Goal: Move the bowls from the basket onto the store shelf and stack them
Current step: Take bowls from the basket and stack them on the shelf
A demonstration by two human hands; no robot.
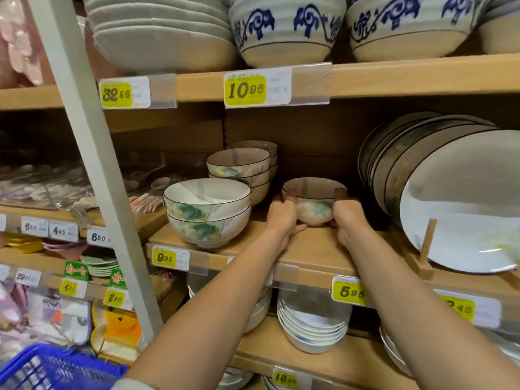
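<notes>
Two bare arms reach into a wooden store shelf [309, 250]. A small bowl [313, 202] with a dark rim and a pale flower pattern sits low over the shelf board; whether its foot touches the wood cannot be told. The left hand [282, 218] clasps the bowl's left side and the right hand [351, 218] its right side, fingers curled up to the rim. Left of the bowl stands a stack of two larger lotus bowls [208, 212], with a taller bowl stack [239, 170] behind that. Right of the bowl lean large plates [450, 198]. Far below and left of the bowl, a corner of a blue basket [56, 370] shows
</notes>
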